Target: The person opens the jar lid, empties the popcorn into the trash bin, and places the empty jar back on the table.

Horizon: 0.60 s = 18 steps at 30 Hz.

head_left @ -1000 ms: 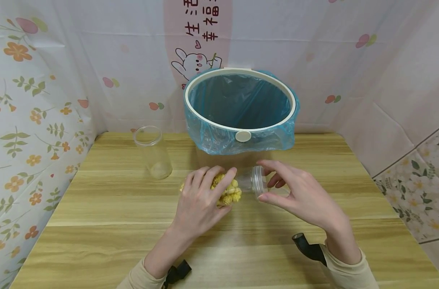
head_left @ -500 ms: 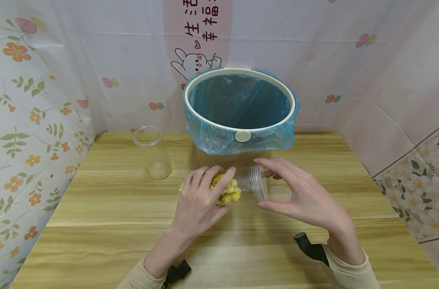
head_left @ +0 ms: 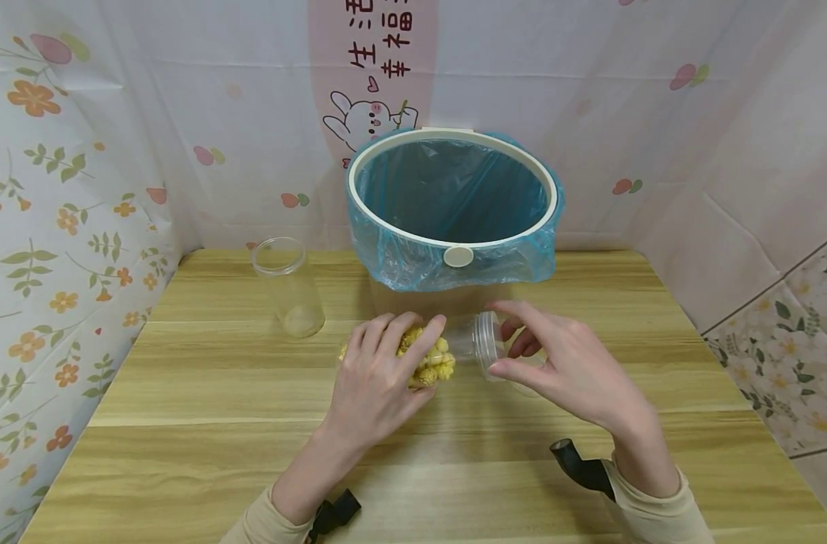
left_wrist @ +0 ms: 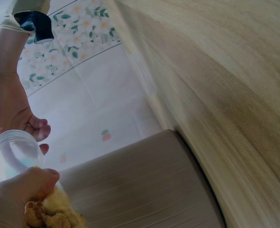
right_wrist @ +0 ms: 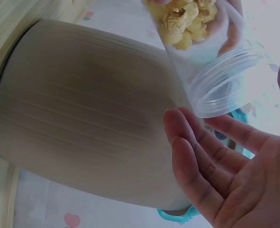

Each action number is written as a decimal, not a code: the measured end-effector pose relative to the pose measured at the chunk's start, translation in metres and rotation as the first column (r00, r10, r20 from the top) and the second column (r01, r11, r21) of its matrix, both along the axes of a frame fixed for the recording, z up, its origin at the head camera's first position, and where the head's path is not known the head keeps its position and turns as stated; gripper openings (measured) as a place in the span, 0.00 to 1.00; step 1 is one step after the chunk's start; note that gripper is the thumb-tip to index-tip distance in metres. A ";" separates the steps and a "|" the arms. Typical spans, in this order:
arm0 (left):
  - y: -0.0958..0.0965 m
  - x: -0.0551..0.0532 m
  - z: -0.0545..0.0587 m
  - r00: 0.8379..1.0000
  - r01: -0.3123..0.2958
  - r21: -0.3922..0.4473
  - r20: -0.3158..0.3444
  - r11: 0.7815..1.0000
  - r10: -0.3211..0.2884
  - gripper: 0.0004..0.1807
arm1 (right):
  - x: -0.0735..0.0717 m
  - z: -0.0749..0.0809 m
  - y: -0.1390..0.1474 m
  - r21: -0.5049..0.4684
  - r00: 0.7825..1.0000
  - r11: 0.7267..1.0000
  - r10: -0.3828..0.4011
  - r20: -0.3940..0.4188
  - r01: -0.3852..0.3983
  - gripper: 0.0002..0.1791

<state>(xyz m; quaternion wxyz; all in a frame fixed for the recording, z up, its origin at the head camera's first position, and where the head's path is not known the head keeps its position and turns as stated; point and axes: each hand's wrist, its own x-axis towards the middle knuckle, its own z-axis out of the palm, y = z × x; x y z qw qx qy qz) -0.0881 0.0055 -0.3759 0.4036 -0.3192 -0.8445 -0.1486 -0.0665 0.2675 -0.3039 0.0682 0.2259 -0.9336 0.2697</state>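
Observation:
My left hand (head_left: 379,378) grips a clear plastic jar (head_left: 463,338), tilted well over with its lidded end toward the right. Yellow popcorn (right_wrist: 187,21) fills the part of the jar near my left fingers. Around the clear ridged lid (right_wrist: 230,80), my right hand (head_left: 563,363) spreads its thumb and fingers. In the head view its fingertips come right at the lid's rim; the right wrist view shows a gap beside the thumb, and several fingers lie loosely bent below. The left wrist view shows my left thumb (left_wrist: 37,183) across the jar's side.
Behind the hands stands a beige bin (right_wrist: 92,114) with a pale rim and a blue liner (head_left: 447,272). An empty clear jar (head_left: 287,295) stands upright at the left. A faint clear disc (head_left: 525,387) lies on the wooden table (head_left: 441,468) under my right hand.
My right hand turns at the lid: half a second ago its fingers were spread wider, and now they are drawn back in. My left hand and the jar hold nearly still.

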 end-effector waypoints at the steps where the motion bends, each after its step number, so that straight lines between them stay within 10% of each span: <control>1: 0.000 0.000 0.000 1.000 0.001 0.000 0.000 1.000 -0.001 0.42 | 0.000 0.000 0.000 0.003 1.000 1.000 0.001 0.000 -0.001 0.35; 18: -0.002 0.000 -0.001 1.000 0.000 -0.012 0.029 1.000 0.000 0.45 | 0.000 0.002 0.003 -0.028 0.981 0.985 0.168 -0.099 -0.172 0.47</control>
